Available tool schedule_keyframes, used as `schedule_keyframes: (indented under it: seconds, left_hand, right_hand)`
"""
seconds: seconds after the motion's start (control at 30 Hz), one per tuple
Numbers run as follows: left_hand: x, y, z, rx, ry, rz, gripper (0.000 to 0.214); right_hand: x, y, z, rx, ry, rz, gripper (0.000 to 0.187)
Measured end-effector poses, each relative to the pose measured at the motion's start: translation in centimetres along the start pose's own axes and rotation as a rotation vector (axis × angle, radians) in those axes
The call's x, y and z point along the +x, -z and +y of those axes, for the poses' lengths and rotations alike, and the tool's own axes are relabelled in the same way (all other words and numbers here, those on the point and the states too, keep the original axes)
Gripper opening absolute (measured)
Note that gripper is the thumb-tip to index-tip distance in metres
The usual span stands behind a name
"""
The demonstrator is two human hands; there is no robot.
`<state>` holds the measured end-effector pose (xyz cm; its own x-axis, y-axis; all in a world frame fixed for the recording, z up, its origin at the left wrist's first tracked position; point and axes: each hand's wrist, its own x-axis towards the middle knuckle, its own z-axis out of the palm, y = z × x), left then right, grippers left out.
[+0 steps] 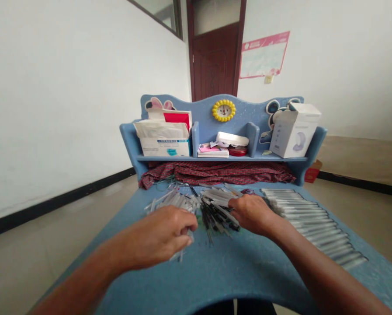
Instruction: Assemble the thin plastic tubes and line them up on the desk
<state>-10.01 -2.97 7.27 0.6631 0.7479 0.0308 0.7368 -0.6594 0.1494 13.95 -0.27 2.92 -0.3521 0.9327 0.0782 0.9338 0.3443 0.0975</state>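
Note:
My left hand [169, 232] is closed, its fingers pinched over the front of a heap of clear plastic pen barrels [179, 200]. A small pale bit shows at its fingertips, too blurred to name. My right hand [253, 212] has its fingers curled at the right side of a pile of dark, thin pen refills [213, 216]. What those fingers grip, if anything, is hidden. To the right of that hand lies a long row of clear pens with dark tips [317, 225], set side by side on the blue desk [235, 267].
A red checked cloth [215, 173] is bunched under the desk's shelf [248, 159]. On the shelf stand a face mask box [164, 146], some papers [212, 152], a round red tin [238, 151] and a white carton [294, 131]. A yellow clock [223, 110] is on the backboard.

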Motion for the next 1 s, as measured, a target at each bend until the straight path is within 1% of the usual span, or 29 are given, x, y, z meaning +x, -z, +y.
schedule_keyframes:
  seconds: [0.1,0.13,0.2,0.3,0.4,0.43,0.5,0.6,0.67,0.83,1.0]
  left_hand:
    - [3.5,-1.6,-0.4,0.106,0.002,-0.101,0.012]
    - [4.3,-2.1,-0.6,0.151,0.005,-0.098,0.012]
    - [5.5,-3.0,-0.8,0.203,0.001,-0.077,0.013]
    - [7.3,-4.1,-0.8,0.179,-0.062,-0.034,0.013]
    - [9.2,-5.3,-0.1,0.179,-0.115,0.071,0.017]
    - [9.8,-5.8,0.2,0.193,-0.131,0.088,0.017]
    - [10.8,-6.8,0.9,0.224,-0.163,0.086,0.019]
    - [11.7,-7.9,1.7,0.263,-0.206,0.076,0.021]
    - [11.8,-8.4,1.9,0.279,-0.224,0.079,0.021]
    - [11.9,-8.9,1.9,0.269,-0.239,0.053,0.020]
    - [12.2,-9.2,1.6,0.279,-0.257,0.060,0.020]
  right_hand:
    - [0.6,-0.6,0.4,0.004,-0.012,-0.007,0.026]
    - [0.7,-1.0,0.5,0.010,-0.014,-0.011,0.027]
    - [0.8,-1.7,0.6,0.029,-0.020,-0.014,0.027]
    - [0.9,-2.8,0.7,0.064,-0.027,-0.026,0.025]
    - [0.9,-3.4,1.0,0.084,-0.049,-0.029,0.025]
    - [0.9,-3.4,1.1,0.091,-0.062,-0.027,0.026]
    - [0.7,-3.4,1.6,0.100,-0.090,-0.027,0.028]
    - [0.4,-3.0,2.4,0.096,-0.107,-0.067,0.027]
    - [0.2,-2.6,2.9,0.087,-0.093,-0.095,0.026]
    - [-0.3,-1.8,3.5,0.104,-0.025,-0.111,0.024]
    - [-0.4,-2.0,3.2,0.140,0.054,-0.140,0.025]
